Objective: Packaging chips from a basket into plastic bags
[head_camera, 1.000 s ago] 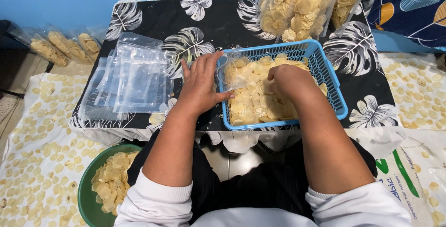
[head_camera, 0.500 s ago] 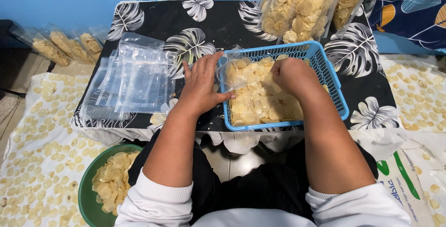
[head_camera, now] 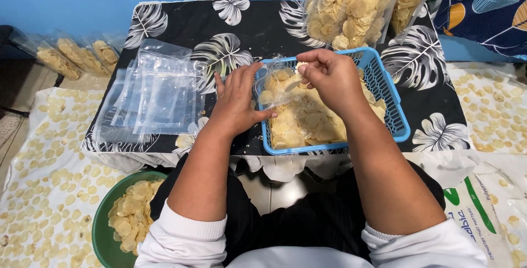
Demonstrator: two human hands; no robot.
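Your right hand point(head_camera: 329, 76) has come up out of the blue basket point(head_camera: 392, 111) — a second ago it lay flat and buried among the pale round chips point(head_camera: 307, 122), and now it hovers above them with fingers pinched shut on a small clutch of chips at the mouth of a clear plastic bag point(head_camera: 274, 84); your left hand point(head_camera: 239, 100) has barely shifted, still resting on the basket's near-left rim, fingers spread and thumb pressing the bag's lower edge against the basket — whether it truly grips the film or only pins it cannot be told from here; the bag itself lies crumpled over the basket's left corner, its opening turned toward the lifted hand, with a few chips showing through it; the change reads as scooping giving way to filling — the handful is up and poised at the opening rather than down in the heap; the basket stays on the black leaf-print cloth point(head_camera: 181, 26), near the table's front edge; a loose stack of empty clear bags point(head_camera: 153, 95) waits just left of your left hand; filled chip bags point(head_camera: 351, 7) stand behind the basket and more lie far left point(head_camera: 74, 54); a green bowl of chips point(head_camera: 104, 229) sits below by your left knee.
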